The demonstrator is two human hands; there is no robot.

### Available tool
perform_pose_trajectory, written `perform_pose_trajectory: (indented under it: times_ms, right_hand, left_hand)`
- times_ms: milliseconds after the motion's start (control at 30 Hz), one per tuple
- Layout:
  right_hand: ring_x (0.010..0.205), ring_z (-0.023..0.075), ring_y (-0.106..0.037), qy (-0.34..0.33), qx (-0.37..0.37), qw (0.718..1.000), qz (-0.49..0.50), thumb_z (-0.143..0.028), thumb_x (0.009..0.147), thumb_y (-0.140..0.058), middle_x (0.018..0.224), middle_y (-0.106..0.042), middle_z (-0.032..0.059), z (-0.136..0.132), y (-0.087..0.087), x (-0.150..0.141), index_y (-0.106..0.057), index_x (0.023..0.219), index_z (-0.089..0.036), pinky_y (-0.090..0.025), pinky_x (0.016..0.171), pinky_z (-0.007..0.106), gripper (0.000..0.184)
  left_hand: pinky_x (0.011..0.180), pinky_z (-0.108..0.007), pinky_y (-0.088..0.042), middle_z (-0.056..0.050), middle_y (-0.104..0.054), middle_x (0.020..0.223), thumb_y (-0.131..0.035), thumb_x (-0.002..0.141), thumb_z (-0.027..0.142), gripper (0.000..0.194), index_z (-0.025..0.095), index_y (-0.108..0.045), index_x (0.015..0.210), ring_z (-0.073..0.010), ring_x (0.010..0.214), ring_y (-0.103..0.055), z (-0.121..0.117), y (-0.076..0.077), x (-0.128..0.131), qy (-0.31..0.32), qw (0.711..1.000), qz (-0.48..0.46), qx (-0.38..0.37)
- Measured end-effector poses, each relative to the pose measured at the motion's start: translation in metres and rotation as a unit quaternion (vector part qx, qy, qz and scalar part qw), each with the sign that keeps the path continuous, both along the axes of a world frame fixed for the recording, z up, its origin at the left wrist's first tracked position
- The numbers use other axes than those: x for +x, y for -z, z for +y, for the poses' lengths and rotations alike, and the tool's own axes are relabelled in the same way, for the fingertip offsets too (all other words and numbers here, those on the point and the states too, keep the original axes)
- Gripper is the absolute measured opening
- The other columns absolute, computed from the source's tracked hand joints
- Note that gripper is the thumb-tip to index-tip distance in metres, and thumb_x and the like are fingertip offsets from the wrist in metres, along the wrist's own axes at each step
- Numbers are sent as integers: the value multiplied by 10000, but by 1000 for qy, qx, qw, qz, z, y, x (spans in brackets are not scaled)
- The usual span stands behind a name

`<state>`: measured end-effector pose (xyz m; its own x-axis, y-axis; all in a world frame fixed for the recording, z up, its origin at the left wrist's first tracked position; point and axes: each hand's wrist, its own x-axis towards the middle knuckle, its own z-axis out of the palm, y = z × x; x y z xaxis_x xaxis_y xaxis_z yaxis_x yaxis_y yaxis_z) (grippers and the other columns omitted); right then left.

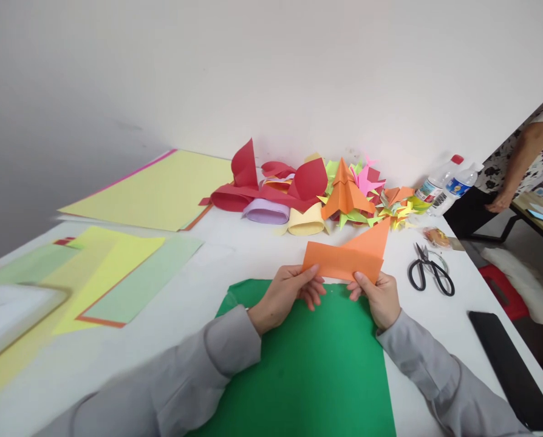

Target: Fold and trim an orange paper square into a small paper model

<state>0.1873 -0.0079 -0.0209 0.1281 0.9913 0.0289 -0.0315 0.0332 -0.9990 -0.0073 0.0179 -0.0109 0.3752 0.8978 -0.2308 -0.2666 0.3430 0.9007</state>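
Observation:
A folded piece of orange paper [333, 261] is held up between my two hands, over the far edge of a green sheet [308, 358]. It shows a long flat strip in front, with a pointed flap rising at its upper right. My left hand [290, 290] pinches the strip's lower left corner between thumb and fingers. At the lower right, my right hand [378, 297] grips it the same way, thumb in front. Fingertips behind the paper are partly hidden.
Folded paper shapes [271, 188] and two bottles [458, 182] stand along the wall. Black-handled scissors [430, 270] and a black flat object [511, 364] lie on the right. Coloured sheets [153, 188] cover the left. Another person's hand [502, 200] shows beyond the table's right edge.

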Motion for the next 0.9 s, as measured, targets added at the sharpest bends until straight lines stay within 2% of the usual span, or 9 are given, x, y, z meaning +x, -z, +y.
perform_pose_trajectory:
  times_ms: [100, 200, 300, 433, 500, 700, 900]
  right_hand:
    - [396, 134, -588, 7, 3, 1000, -3, -450, 709, -711, 505, -673, 53, 1, -2, -1, -686, 578, -143, -486, 433, 243, 335]
    - [393, 129, -579, 14, 3, 1000, 7, -460, 713, -704, 483, -656, 40, 0, -3, -3, -683, 580, -144, -483, 434, 239, 343]
    - [381, 126, -562, -7, 4, 1000, 24, -466, 717, -699, 471, -641, 26, -5, -4, -11, -678, 588, -149, -480, 423, 242, 343]
    - [414, 139, -586, -76, 13, 997, 23, -454, 761, -663, 455, -623, 19, -17, -10, -25, -649, 558, -159, -486, 443, 249, 358]
    - [406, 139, -584, -75, 12, 997, 16, -460, 753, -668, 451, -620, 18, -20, -13, -28, -646, 552, -159, -486, 437, 251, 362]
    - [376, 128, -571, -59, 4, 998, 12, -471, 721, -693, 504, -654, 27, -19, -14, -28, -655, 566, -156, -477, 401, 243, 353]
    - [367, 121, -558, -58, -5, 998, -7, -469, 757, -662, 432, -613, 11, -18, -10, -24, -662, 555, -161, -466, 428, 237, 368]
  left_hand:
    - [367, -247, -461, -91, -666, 582, -662, 690, 554, 473, 82, -648, 664, -150, 424, -586, 0, -1, 1, -4, 1000, -26, -1]
    - [404, -255, -478, -78, -672, 614, -727, 631, 500, 423, 89, -654, 700, -143, 449, -584, -5, -3, 5, 0, 999, -30, 24]
    - [412, -246, -456, -15, -614, 515, -787, 560, 393, 353, 106, -651, 714, -123, 410, -537, -15, -3, 14, 32, 998, 26, 48]
    - [378, -220, -365, 35, -497, 446, -697, 643, 432, 326, 152, -560, 547, -88, 387, -444, -26, -2, 23, 25, 992, 106, 60]
    - [380, -216, -329, 45, -458, 429, -664, 667, 449, 368, 163, -512, 493, -73, 377, -402, -28, -1, 23, 22, 988, 139, 61]
    - [348, -211, -292, 40, -467, 433, -620, 663, 558, 423, 167, -530, 529, -78, 372, -394, -26, 3, 21, 12, 996, 90, 13]
    - [316, -195, -268, 38, -457, 390, -631, 666, 582, 451, 155, -565, 538, -67, 326, -380, -24, 3, 21, -31, 996, 78, -5]
